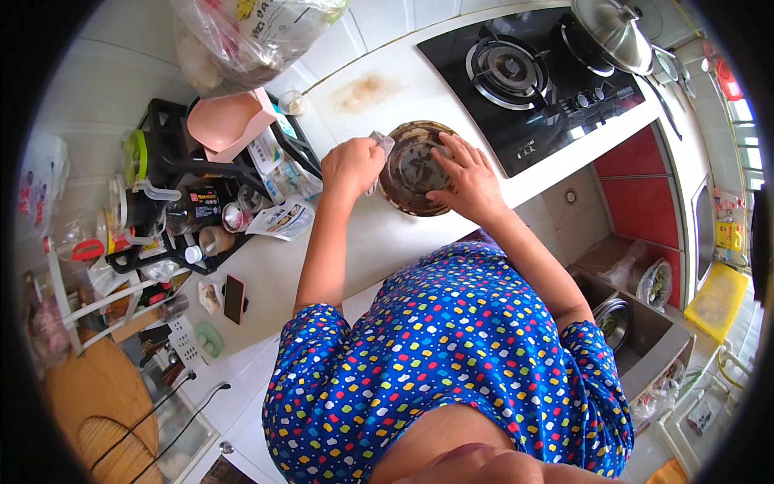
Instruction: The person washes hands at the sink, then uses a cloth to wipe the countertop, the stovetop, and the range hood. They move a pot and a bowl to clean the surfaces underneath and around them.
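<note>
A round pan (417, 166) with a scorched, brown-stained surface lies on the white countertop, apparently bottom up. My left hand (352, 166) is closed around a greyish cloth (383, 154), which hangs against the pan's left edge. My right hand (470, 175) lies over the pan's right side, fingers spread and fingertips touching the surface. Its palm covers part of that rim. Behind the pan, a brown stain (367, 91) marks the countertop (357, 236).
A black gas hob (544, 85) is right of the pan, with a lidded wok (614, 39) at its far end. To the left, a black rack (175, 160) holds jars, packets and a pink container (227, 124). A phone (234, 299) lies near the counter's front edge.
</note>
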`<action>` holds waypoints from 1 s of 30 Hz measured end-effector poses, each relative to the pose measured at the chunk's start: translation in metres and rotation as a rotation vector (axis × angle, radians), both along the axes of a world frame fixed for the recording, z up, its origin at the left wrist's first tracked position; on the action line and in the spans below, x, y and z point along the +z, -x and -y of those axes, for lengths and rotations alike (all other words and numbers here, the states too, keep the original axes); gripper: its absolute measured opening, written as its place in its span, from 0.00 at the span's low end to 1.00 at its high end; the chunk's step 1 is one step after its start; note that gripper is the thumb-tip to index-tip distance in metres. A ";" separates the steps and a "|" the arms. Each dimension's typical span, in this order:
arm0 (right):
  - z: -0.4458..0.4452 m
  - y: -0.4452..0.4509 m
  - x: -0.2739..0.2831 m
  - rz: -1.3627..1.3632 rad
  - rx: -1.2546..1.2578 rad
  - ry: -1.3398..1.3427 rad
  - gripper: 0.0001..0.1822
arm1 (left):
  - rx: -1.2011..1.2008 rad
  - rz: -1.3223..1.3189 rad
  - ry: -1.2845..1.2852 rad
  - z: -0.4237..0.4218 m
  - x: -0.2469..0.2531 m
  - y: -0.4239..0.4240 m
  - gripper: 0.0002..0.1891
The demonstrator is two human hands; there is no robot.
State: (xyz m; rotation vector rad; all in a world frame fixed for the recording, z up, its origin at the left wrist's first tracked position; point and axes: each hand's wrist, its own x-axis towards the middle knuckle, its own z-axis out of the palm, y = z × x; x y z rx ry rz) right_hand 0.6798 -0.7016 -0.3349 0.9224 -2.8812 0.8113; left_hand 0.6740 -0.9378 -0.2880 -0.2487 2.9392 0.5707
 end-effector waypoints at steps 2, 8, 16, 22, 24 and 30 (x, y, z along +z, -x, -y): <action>0.000 0.003 -0.003 -0.012 0.003 0.006 0.39 | 0.035 -0.013 -0.010 0.001 -0.002 -0.014 0.16; 0.001 0.002 -0.003 -0.028 0.027 0.023 0.39 | -0.055 -0.003 -0.027 -0.003 -0.003 -0.059 0.14; 0.020 -0.031 0.048 0.186 0.166 0.564 0.42 | -0.031 -0.436 -0.737 -0.022 0.001 -0.070 0.11; 0.016 -0.008 0.016 0.699 -0.121 1.131 0.24 | -0.013 -0.457 -0.997 -0.035 -0.013 -0.063 0.10; 0.006 0.003 0.024 0.568 -0.207 1.231 0.22 | 0.087 -0.583 -0.768 -0.015 -0.035 -0.057 0.13; 0.026 -0.004 0.022 -0.102 0.271 0.449 0.33 | 0.179 -0.516 -0.733 -0.014 -0.124 -0.039 0.24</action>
